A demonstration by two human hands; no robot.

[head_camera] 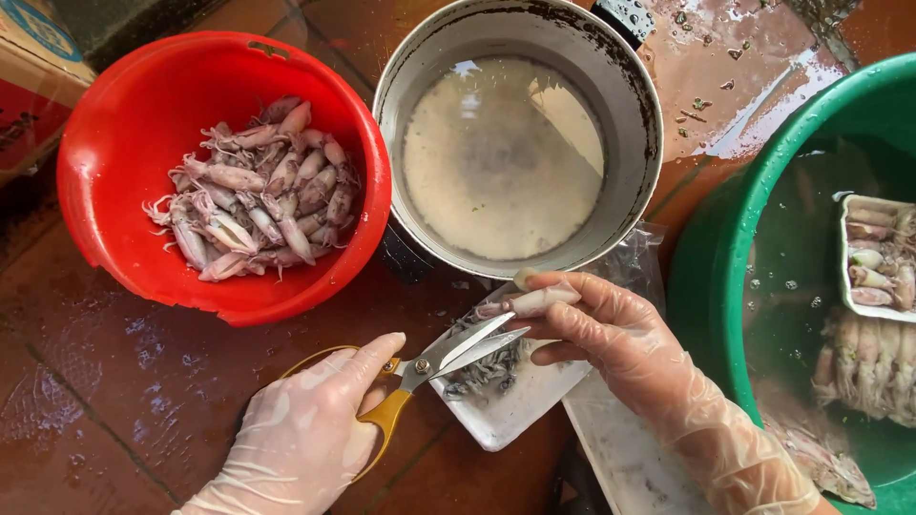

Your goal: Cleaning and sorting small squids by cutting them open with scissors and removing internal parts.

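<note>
Cardboard box (33, 76), brown with blue and red print, far up-left of left hand. Red bowl (124, 143) of small pale pink squid above left hand.

Left hand (305, 434), gloved, grips gold-handled scissors (429, 362), blades parted.

Right hand (620, 339), gloved, pinches one squid (530, 301) at blade tips, over white tray (520, 405) of dark scraps.

Steel pot (630, 76) above. Green basin (725, 257) right of right hand.
</note>
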